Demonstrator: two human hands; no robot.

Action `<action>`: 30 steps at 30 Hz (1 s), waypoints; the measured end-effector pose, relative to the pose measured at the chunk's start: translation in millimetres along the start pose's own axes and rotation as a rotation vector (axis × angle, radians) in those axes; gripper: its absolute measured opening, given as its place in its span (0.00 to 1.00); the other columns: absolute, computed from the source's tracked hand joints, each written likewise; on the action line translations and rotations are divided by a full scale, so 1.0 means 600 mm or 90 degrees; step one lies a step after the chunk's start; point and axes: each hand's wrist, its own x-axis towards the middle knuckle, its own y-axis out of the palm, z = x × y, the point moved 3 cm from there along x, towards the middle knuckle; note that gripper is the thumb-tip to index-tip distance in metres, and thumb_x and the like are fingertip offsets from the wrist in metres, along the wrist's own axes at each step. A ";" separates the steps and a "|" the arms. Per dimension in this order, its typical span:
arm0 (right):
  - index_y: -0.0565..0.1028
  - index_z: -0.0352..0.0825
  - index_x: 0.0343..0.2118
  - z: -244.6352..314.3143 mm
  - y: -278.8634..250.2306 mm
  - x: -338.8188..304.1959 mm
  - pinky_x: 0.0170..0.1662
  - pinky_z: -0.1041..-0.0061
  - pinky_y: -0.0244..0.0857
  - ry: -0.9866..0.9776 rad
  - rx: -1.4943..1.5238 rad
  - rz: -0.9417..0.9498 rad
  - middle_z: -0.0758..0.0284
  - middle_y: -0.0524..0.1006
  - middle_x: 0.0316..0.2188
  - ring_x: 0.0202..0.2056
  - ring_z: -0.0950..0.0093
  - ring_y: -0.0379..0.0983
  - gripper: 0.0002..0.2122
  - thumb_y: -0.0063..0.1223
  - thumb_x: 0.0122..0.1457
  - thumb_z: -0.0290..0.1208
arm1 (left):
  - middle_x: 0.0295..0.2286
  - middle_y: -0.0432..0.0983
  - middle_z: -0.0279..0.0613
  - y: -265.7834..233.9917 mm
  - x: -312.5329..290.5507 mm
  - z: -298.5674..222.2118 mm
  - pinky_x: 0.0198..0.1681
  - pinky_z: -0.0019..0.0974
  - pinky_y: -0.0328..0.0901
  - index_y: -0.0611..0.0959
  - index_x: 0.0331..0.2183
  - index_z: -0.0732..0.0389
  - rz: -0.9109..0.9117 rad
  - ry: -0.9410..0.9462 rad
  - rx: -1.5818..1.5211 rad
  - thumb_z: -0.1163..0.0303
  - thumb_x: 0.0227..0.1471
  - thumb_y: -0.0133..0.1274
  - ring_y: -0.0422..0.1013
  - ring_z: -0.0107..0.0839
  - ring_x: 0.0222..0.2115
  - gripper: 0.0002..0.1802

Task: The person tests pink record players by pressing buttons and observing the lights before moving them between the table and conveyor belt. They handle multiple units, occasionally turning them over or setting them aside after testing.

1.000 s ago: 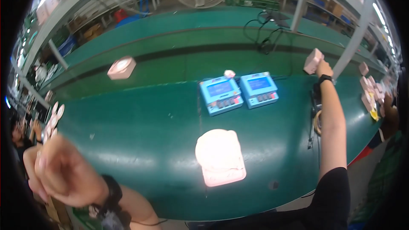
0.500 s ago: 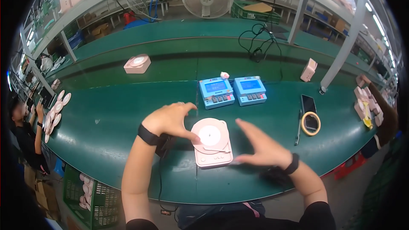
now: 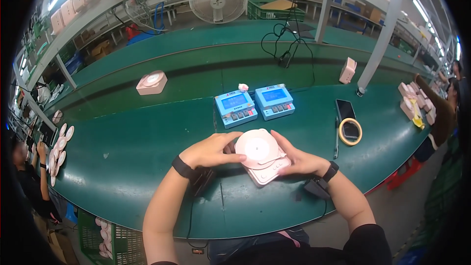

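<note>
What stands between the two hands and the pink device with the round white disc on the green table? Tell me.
Nothing visible. The left hand and the right hand both already touch the pink device with the round white disc on the green table, one on each side.

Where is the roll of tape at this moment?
In the head view, the roll of tape lies flat on the green table to the person's right, partly over a dark phone, beyond the right hand.

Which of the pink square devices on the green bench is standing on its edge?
The pink square device at the far right, beside the grey post. It stands upright; the others lie flat.
</note>
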 end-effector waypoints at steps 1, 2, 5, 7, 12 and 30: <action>0.36 0.36 0.67 -0.005 -0.001 0.003 0.67 0.69 0.39 0.036 0.168 -0.007 0.56 0.43 0.67 0.68 0.66 0.40 0.50 0.61 0.48 0.21 | 0.34 0.78 0.48 -0.003 0.003 0.019 0.42 0.35 0.69 0.69 0.54 0.67 0.000 -0.002 -0.040 0.49 0.48 0.58 0.75 0.35 0.35 0.40; 0.34 0.37 0.67 -0.008 0.001 0.006 0.67 0.70 0.38 0.073 0.336 -0.014 0.57 0.41 0.68 0.68 0.68 0.38 0.49 0.58 0.48 0.18 | 0.34 0.78 0.48 -0.007 0.004 0.040 0.42 0.35 0.69 0.69 0.54 0.67 -0.001 -0.002 -0.041 0.49 0.48 0.58 0.75 0.35 0.35 0.40; 0.35 0.39 0.68 0.002 0.011 0.013 0.67 0.70 0.35 0.064 0.323 -0.019 0.58 0.40 0.68 0.68 0.68 0.37 0.49 0.54 0.47 0.14 | 0.34 0.77 0.44 -0.022 0.003 0.103 0.43 0.31 0.68 0.69 0.54 0.66 -0.004 0.017 -0.411 0.48 0.54 0.50 0.74 0.29 0.34 0.36; 0.36 0.40 0.68 0.001 0.011 0.014 0.68 0.70 0.34 0.063 0.319 -0.024 0.58 0.39 0.68 0.68 0.67 0.36 0.48 0.51 0.46 0.12 | 0.34 0.76 0.44 -0.026 0.005 0.124 0.43 0.30 0.69 0.69 0.53 0.66 -0.045 0.033 -0.464 0.47 0.55 0.49 0.74 0.29 0.34 0.35; 0.38 0.41 0.68 -0.008 0.012 0.016 0.68 0.70 0.31 0.058 0.210 -0.060 0.57 0.41 0.68 0.68 0.66 0.36 0.49 0.52 0.43 0.15 | 0.34 0.75 0.42 -0.031 0.006 0.135 0.43 0.31 0.69 0.70 0.51 0.65 -0.132 0.075 -0.591 0.50 0.58 0.45 0.73 0.26 0.33 0.30; 0.49 0.39 0.66 -0.004 0.026 0.012 0.67 0.70 0.38 0.001 0.076 -0.106 0.61 0.51 0.65 0.66 0.68 0.45 0.42 0.55 0.47 0.19 | 0.35 0.74 0.44 -0.032 0.005 0.140 0.43 0.30 0.69 0.69 0.52 0.67 -0.149 0.071 -0.578 0.48 0.56 0.47 0.73 0.26 0.34 0.34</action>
